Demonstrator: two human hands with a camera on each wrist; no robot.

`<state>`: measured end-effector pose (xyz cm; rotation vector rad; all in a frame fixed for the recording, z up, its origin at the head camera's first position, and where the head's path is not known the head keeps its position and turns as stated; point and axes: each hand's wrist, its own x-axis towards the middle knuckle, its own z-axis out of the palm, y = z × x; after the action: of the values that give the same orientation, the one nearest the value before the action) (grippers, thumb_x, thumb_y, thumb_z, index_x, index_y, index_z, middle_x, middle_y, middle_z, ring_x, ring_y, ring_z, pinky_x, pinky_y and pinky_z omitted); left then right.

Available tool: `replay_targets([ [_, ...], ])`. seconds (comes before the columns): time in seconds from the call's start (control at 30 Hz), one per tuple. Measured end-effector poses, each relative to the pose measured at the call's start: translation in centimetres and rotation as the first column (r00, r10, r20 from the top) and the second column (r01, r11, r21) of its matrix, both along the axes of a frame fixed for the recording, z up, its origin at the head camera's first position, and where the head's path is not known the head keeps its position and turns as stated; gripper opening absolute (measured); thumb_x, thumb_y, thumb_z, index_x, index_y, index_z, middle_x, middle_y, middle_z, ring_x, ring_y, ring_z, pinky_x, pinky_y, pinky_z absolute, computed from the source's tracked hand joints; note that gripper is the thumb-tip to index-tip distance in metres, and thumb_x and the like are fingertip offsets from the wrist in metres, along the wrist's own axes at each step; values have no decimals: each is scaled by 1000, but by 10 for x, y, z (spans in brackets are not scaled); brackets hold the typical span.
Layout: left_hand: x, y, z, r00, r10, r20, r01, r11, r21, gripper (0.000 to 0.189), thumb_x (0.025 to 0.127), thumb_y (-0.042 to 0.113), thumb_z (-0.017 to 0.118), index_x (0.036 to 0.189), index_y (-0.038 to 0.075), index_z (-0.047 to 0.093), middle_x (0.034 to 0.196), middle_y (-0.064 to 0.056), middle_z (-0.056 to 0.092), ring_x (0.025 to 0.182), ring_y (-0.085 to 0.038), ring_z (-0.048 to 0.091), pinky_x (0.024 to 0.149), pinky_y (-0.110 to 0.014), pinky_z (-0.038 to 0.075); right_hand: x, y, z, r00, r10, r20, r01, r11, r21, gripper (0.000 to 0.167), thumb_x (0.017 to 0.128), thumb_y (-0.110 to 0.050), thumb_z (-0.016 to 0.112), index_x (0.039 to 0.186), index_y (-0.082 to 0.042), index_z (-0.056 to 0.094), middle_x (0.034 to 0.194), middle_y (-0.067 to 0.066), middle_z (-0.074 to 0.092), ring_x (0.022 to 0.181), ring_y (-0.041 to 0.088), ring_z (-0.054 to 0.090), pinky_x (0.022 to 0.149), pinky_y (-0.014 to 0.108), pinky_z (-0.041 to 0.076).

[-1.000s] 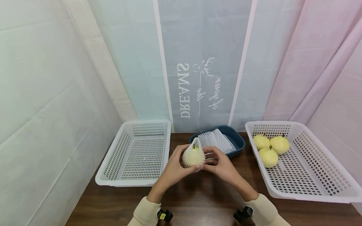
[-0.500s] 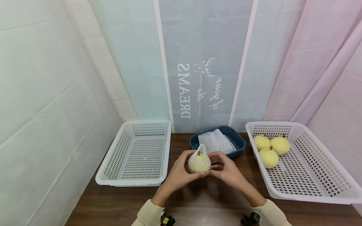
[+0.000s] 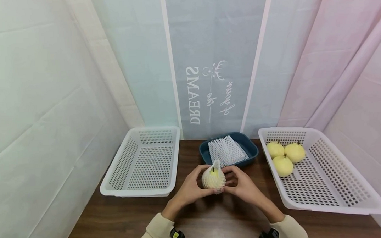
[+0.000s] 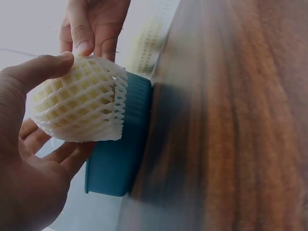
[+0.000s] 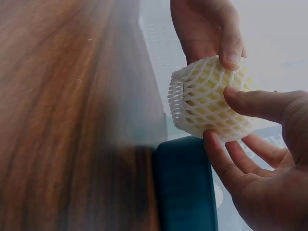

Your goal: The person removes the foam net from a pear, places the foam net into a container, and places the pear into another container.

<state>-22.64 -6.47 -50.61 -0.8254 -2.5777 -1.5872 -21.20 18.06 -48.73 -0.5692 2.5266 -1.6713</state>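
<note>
A yellow pear [image 3: 214,173] sits inside a white foam net sleeve [image 3: 212,182], held above the table between both hands. My left hand [image 3: 191,184] curls round its left side, thumb in front and fingers behind. On the other side my right hand [image 3: 242,186] grips it with thumb and fingertips. The net's upper end stands open in a loop above the stem in the head view. In the left wrist view the foam net [image 4: 82,103] covers the fruit, its lower edge sticking out past it. Both thumbs press the net in the right wrist view.
Behind the hands, a dark blue tray [image 3: 251,159] holds more folded foam nets [image 3: 227,149]. A white perforated basket [image 3: 172,183] stands at left. Another white basket [image 3: 333,183] at right contains three yellow pears [image 3: 283,165]. A printed curtain [image 3: 218,32] hangs at the back.
Both hands have moved toward the person and slightly right, carrying the netted pear away from the blue tray. The baskets and the three pears stay in place.
</note>
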Motion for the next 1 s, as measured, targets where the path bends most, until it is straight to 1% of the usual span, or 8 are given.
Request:
replay_targets([
  [0.1,-1,0,-5,1000,-11,0,11,1000,-14,81,83,31,94,152,25,52,145,2,62,127,-23,63,106,-40,55,1,2,-4,1000,15,-3,-15,1000,-1,58,85,2,86,134,1,56,127,22,63,108,31,71,92,44,62],
  [0.23,-2,1,-11,1000,-24,1,24,999,-29,80,83,30,94,151,26,53,145,3,62,124,-20,64,103,-33,55,1,4,-11,1000,28,13,-28,1000,-5,57,85,4,85,133,3,55,129,25,61,106,33,73,90,38,63],
  [0.37,-2,2,-15,999,-36,3,37,999,-39,79,83,30,94,150,26,53,146,5,62,128,-16,62,107,-35,53,1,5,-17,999,22,43,-22,1000,0,56,85,7,84,133,3,54,133,27,58,109,36,73,88,31,63],
  [0.47,-2,3,-18,999,-46,0,46,997,-55,79,82,30,94,150,25,54,146,5,62,129,-15,62,108,-37,53,1,6,-21,998,9,57,-10,1000,12,55,85,7,85,131,2,55,133,27,59,111,37,72,87,29,62],
  [0.63,-4,4,-21,998,-66,21,67,994,-83,79,83,29,94,150,24,53,147,3,61,129,-15,61,108,-37,52,1,8,-29,998,-8,65,5,999,40,54,84,6,86,128,1,55,132,25,60,114,38,70,86,28,62],
  [0.77,-6,5,-23,995,-80,52,84,992,-96,80,84,29,93,152,24,51,149,2,58,131,-15,59,111,-37,50,1,8,-33,997,-7,72,4,999,44,54,85,5,86,129,0,55,133,25,60,116,39,70,86,28,62],
  [0.9,-7,5,-24,994,-86,62,91,991,-99,82,84,29,93,153,24,50,150,2,57,132,-14,57,111,-37,49,1,8,-34,998,3,64,-5,999,37,55,85,4,86,130,1,54,134,26,60,115,39,71,86,30,63],
  [1.0,-9,5,-25,995,-89,53,94,991,-100,81,84,29,93,153,24,50,149,2,57,131,-14,57,111,-36,49,0,8,-34,999,7,53,-9,999,41,56,85,3,86,130,2,54,134,27,60,114,38,72,86,30,63],
])
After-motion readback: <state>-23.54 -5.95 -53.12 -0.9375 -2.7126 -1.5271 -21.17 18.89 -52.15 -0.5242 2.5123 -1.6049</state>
